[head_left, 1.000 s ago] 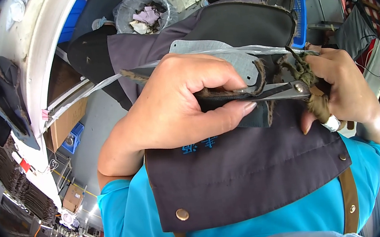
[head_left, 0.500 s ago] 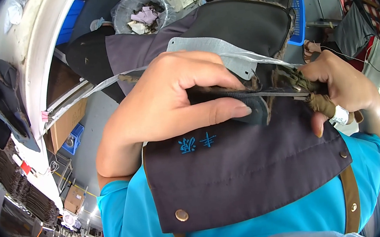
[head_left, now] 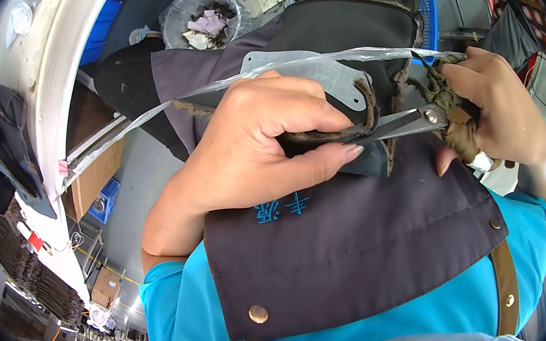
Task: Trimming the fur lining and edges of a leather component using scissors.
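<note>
My left hand (head_left: 262, 138) pinches a dark fabric piece (head_left: 374, 160) with fuzzy brown cut edges between thumb and fingers. Scissors (head_left: 409, 122) reach in from the right, their tips at the fabric beside my left fingertips. My right hand (head_left: 504, 100) is closed round the scissors' handles, which are wrapped in olive-green cloth (head_left: 461, 139). A narrow fuzzy strip (head_left: 369, 102) curls up from the fabric beside the blades. Behind my hands, a pale grey plate (head_left: 295, 67) with small holes lies over the dark material on my lap.
A clear plastic strip (head_left: 367, 54) stretches across behind my hands. Beyond are a plastic-lined bin (head_left: 239, 23) with scraps and a blue basket (head_left: 430, 11) at the far right. On the left, a white table (head_left: 46, 75) carries dark fabric pieces (head_left: 8, 147).
The scissors have turned, so their blades and pivot show more broadly. My right hand has shifted slightly. The fuzzy strip now stands curled beside the blades, and the plastic strip sits farther up.
</note>
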Demonstrator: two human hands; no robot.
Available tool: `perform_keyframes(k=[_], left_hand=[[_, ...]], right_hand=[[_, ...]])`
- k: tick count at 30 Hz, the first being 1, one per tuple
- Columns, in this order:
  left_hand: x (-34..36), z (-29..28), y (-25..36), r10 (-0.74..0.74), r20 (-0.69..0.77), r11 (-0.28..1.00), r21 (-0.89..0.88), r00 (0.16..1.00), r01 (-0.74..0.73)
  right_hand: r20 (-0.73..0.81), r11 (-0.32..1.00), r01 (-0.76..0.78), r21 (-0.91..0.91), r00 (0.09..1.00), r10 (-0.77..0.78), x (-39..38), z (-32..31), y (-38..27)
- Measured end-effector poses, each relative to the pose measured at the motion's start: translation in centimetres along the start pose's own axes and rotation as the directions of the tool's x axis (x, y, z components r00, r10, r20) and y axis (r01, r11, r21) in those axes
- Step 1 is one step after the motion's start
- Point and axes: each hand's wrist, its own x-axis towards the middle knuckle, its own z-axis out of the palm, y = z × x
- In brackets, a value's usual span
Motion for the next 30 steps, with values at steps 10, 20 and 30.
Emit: perform_keyframes(k=[10, 20, 30], left_hand=[[0.1, 0.0, 0.1, -0.041, 0.034, 0.999, -0.002, 0.999, 0.041], [0.2, 0.1, -0.1, -0.049, 0.050, 0.998, 0.036, 0.998, 0.047], [0.0, 0.4, -0.3, -0.050, 0.057, 0.998, 0.024, 0.997, 0.049]], right_hand=[[0.046, 0.999, -0.044, -0.006, 0.998, 0.044, 0.4, 0.1, -0.3], [-0.030, 0.998, -0.018, -0.054, 0.999, 0.017, -0.3, 0.6, -0.1], [0.001, 0.996, -0.030, -0.082, 1.000, 0.030, -0.5, 0.7, 0.0]])
